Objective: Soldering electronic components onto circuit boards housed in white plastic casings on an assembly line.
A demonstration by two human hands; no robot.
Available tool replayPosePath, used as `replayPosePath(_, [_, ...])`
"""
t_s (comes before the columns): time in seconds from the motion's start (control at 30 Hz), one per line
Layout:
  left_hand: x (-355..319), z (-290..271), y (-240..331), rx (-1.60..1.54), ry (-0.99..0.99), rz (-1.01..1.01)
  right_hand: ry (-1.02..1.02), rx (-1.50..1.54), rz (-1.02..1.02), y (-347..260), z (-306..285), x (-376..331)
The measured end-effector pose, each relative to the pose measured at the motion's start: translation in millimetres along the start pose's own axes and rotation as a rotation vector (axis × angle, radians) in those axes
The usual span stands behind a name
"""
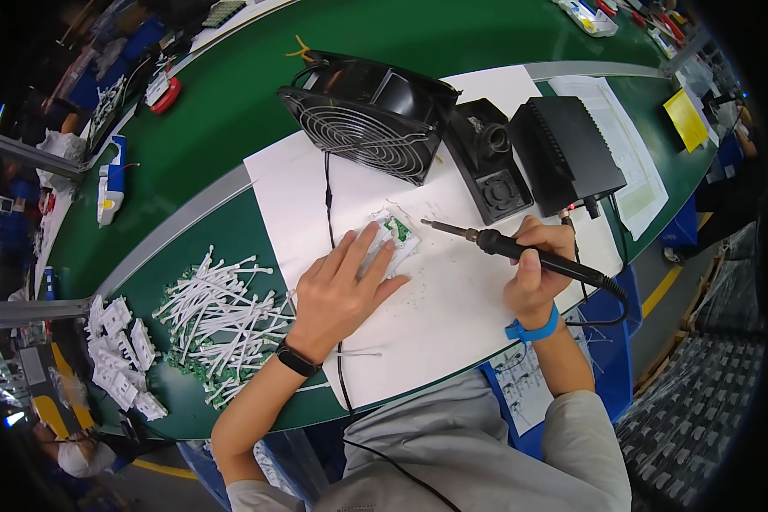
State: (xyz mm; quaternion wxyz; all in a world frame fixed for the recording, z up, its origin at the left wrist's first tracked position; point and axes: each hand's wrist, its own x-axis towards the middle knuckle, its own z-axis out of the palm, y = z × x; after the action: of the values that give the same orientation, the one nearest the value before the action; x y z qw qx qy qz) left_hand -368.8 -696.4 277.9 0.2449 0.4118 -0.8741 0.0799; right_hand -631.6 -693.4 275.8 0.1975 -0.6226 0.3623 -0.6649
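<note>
My right hand (538,273) grips a black soldering iron (508,246) like a pen, its metal tip pointing left and held a short way from a small green circuit board (397,228). The board sits in a white plastic piece (408,246) on the white sheet (452,324). Spread and mostly stretched out, the fingers of my left hand (341,286) lie over the left part of that piece and hide some of it. Left of this hand is a pile of white wire leads (222,311) with small green boards at their ends.
A black fan (367,111) stands beyond my hands, beside a black soldering-iron stand (489,162) and a black box-shaped station (563,154). White plastic parts (121,354) are heaped at the left. The iron's cord (619,307) loops past my right wrist.
</note>
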Motion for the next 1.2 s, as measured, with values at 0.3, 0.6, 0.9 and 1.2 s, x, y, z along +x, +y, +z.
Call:
replayPosePath(0.3, [7.6,-36.6,5.9,-0.285,-0.314,-0.147,0.036,0.003,0.068,-4.2,2.8,0.9])
replayPosePath(0.6, [-19.7,-18.0,29.6,-0.325,-0.113,-0.334,-0.076,0.086,-0.004,0.5,3.4,-3.7])
replayPosePath(0.9, [-14.0,-16.8,25.5,-0.316,-0.069,-0.312,-0.308,-0.034,-0.052,-4.1,11.7,3.3])
replayPosePath(1.2, [-14.7,-14.7,24.2,-0.317,-0.043,-0.294,-0.354,-0.03,-0.05,-5.6,18.9,4.6])
